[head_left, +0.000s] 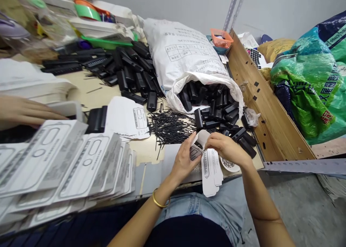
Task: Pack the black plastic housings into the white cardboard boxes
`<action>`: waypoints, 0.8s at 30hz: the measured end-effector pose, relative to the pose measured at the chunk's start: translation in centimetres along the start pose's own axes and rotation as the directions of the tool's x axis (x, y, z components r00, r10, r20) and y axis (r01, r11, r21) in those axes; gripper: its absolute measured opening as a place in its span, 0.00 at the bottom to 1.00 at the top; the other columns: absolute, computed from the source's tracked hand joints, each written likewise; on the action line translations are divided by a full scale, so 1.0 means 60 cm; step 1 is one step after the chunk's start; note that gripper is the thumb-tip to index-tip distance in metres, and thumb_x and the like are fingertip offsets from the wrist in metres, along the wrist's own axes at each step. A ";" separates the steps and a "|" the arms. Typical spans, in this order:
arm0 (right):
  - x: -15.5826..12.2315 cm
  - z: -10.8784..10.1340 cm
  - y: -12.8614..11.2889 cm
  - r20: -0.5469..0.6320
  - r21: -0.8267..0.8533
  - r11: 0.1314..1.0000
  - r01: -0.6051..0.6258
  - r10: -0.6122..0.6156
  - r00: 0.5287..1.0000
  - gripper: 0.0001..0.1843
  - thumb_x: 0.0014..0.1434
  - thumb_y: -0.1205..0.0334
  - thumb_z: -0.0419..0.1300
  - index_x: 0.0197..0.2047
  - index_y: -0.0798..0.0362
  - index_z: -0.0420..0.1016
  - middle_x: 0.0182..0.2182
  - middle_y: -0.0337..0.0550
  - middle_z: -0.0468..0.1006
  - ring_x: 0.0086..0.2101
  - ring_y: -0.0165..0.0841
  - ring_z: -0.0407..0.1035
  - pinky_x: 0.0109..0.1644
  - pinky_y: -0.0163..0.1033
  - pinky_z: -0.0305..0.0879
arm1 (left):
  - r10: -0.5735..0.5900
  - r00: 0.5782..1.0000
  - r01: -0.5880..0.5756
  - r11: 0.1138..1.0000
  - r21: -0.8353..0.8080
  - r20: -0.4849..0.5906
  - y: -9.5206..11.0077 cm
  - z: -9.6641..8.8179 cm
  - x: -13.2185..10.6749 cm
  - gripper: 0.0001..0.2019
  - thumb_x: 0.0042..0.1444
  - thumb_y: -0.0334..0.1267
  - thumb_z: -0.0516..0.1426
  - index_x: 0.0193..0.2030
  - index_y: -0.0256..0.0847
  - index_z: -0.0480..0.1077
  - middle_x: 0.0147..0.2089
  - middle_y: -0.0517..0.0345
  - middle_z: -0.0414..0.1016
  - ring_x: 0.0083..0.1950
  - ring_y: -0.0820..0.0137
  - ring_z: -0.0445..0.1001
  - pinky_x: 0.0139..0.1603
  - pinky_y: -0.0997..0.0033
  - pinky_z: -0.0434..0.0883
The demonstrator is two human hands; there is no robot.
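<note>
While between left hand (184, 160) and right hand (226, 147), one carton (202, 136).

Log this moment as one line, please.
left hand: holds card | right hand: holds card | black pins: heap beyond card | sack: open, on side

White sack (183, 56), far centre, spills black casings (216, 110); thin black pins (170, 126) heaped beside it on the tabletop (146, 151); printed flat cartons (67, 160) fanned near left; green bag (310, 81) far right.
</note>
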State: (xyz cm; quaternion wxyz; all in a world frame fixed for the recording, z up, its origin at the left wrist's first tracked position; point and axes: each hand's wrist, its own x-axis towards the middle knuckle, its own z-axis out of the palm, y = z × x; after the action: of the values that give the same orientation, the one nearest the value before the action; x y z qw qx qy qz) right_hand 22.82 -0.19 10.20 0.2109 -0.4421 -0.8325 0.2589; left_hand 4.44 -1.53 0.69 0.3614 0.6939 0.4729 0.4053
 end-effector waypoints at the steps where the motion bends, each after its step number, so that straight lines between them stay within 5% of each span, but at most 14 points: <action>1: 0.004 0.011 -0.001 -0.057 0.002 1.000 -0.004 0.004 0.998 0.10 0.60 0.66 0.54 0.38 0.46 0.75 0.37 0.40 0.72 0.40 0.34 0.67 0.44 0.39 0.65 | 0.006 1.000 -0.006 1.000 -0.011 -0.014 -0.002 0.002 -0.001 0.36 0.51 0.35 0.58 0.66 0.46 0.49 0.65 0.48 0.59 0.66 0.60 0.58 0.65 0.53 0.57; 4: 0.015 0.058 0.001 -0.335 0.099 0.992 -0.081 0.110 0.936 0.16 0.54 0.59 0.63 0.47 0.48 0.71 0.45 0.46 0.69 0.46 0.38 0.64 0.49 0.44 0.65 | 0.019 0.998 -0.021 0.999 -0.045 -0.058 -0.009 0.007 -0.006 0.33 0.53 0.35 0.58 0.64 0.46 0.50 0.63 0.47 0.60 0.63 0.61 0.62 0.62 0.54 0.61; 6: 0.019 0.095 0.006 -0.417 0.295 0.946 -0.136 0.256 0.872 0.24 0.51 0.57 0.65 0.51 0.49 0.66 0.45 0.46 0.69 0.44 0.37 0.66 0.46 0.42 0.66 | 0.060 0.997 -0.062 0.995 -0.074 -0.040 -0.013 0.010 -0.011 0.26 0.53 0.34 0.57 0.59 0.44 0.56 0.58 0.47 0.65 0.59 0.62 0.66 0.59 0.55 0.64; 10: 0.020 0.164 0.002 -0.511 0.588 0.791 -0.169 0.525 0.680 0.12 0.59 0.56 0.57 0.44 0.51 0.66 0.34 0.39 0.70 0.34 0.31 0.67 0.39 0.38 0.66 | 0.134 0.989 -0.127 0.986 -0.113 0.062 -0.012 0.014 -0.016 0.22 0.52 0.32 0.57 0.54 0.42 0.58 0.58 0.45 0.64 0.59 0.61 0.66 0.59 0.56 0.64; 12: 0.018 0.190 -0.009 -0.622 0.527 0.843 -0.109 0.470 0.626 0.09 0.62 0.56 0.52 0.40 0.51 0.68 0.35 0.41 0.72 0.37 0.34 0.68 0.43 0.42 0.66 | 0.080 0.994 -0.069 0.986 -0.155 0.068 -0.008 0.016 -0.014 0.29 0.53 0.32 0.57 0.60 0.42 0.50 0.63 0.41 0.59 0.63 0.60 0.61 0.61 0.54 0.62; 16: 0.016 0.211 -0.027 -0.726 0.257 0.966 0.010 0.187 0.662 0.09 0.62 0.57 0.52 0.37 0.49 0.71 0.41 0.46 0.74 0.48 0.39 0.65 0.52 0.50 0.62 | -0.064 0.997 0.073 0.957 -0.280 0.041 0.002 0.017 -0.007 0.34 0.58 0.34 0.52 0.66 0.41 0.35 0.66 0.34 0.53 0.65 0.61 0.59 0.61 0.55 0.63; 21: 0.017 0.198 -0.021 -0.678 0.394 0.915 -0.086 0.352 0.645 0.09 0.63 0.60 0.49 0.40 0.50 0.70 0.39 0.46 0.75 0.43 0.36 0.68 0.48 0.46 0.65 | -0.113 0.992 0.124 0.958 -0.257 0.058 0.010 0.016 -0.005 0.36 0.54 0.35 0.56 0.64 0.40 0.39 0.64 0.33 0.57 0.63 0.59 0.63 0.58 0.54 0.65; 24: 0.011 0.206 -0.012 -0.705 0.282 0.959 -0.034 0.231 0.671 0.10 0.63 0.59 0.49 0.39 0.48 0.72 0.39 0.45 0.75 0.45 0.37 0.68 0.50 0.49 0.65 | -0.066 0.997 0.071 0.967 -0.244 0.029 0.003 0.024 -0.008 0.32 0.56 0.36 0.54 0.62 0.40 0.40 0.63 0.35 0.58 0.62 0.61 0.64 0.59 0.54 0.65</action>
State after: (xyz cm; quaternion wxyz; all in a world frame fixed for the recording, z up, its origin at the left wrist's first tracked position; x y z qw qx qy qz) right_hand 14.85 -2.97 1.12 0.5589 -0.5387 -0.6053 0.1763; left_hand 5.70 -2.23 0.15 0.4628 0.6313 0.4392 0.4409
